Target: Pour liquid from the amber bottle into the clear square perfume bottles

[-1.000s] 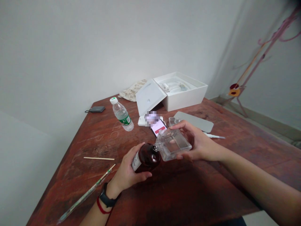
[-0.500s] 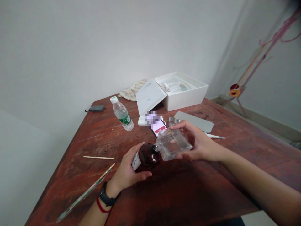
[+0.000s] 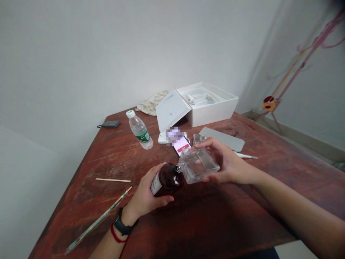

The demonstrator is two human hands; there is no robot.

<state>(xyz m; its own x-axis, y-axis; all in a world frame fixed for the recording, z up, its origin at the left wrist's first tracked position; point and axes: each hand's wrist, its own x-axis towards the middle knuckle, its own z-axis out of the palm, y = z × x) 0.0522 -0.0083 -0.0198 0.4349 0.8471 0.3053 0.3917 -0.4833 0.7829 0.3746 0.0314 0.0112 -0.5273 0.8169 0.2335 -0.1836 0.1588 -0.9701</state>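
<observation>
Neck meets mouth, and barely a flicker

Head view, and almost nothing has shifted in the last second! The left hand (image 3: 148, 192) wraps round the brown bottle (image 3: 174, 183); the right hand (image 3: 229, 166) clasps the clear bottle (image 3: 198, 165), tipped so its neck sits right at the brown one's mouth. Touching or just inside? Cannot tell, nor can any flow be made out. Such stillness suggests a careful, steady alignment. Both bottles are held over the wooden table (image 3: 229, 219): sticks (image 3: 113, 180) lie at left, a water bottle (image 3: 140, 131) stands beyond, a phone (image 3: 182, 148) lies behind, a white box (image 3: 212, 113) sits near the pale wall (image 3: 134, 46), and a pink stand (image 3: 299, 68) leans away to the right
</observation>
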